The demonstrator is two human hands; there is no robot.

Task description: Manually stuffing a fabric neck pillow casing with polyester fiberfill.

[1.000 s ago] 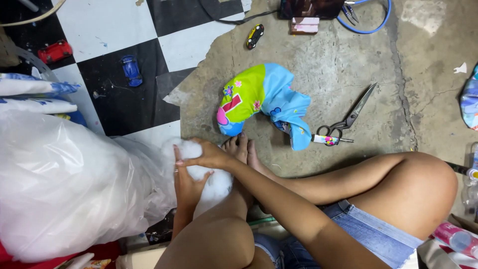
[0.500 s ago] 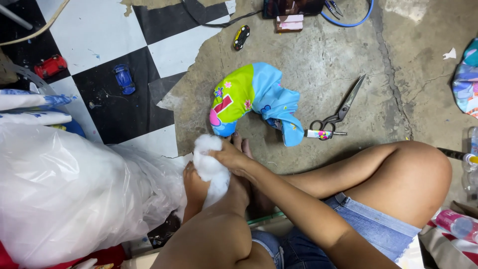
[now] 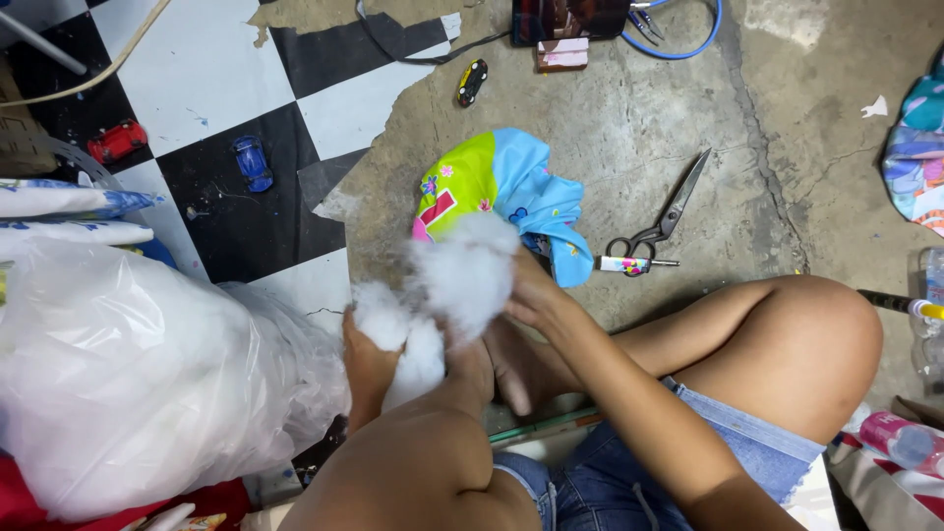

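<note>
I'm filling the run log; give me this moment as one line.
left hand: grips white stuffing | right hand: pulls stuffing | near: plastic bag, colourful fabric cover, scissors

Fluffy white stuffing, glossy plastic bag, rough concrete floor, metal scissors.

Person wore short blue denim shorts with a frayed pale hem and a drawstring at the waist, arms bare with no sleeves in view, legs and feet bare, left hand and right hand ungloved, no rings or wristbands showing.
</note>
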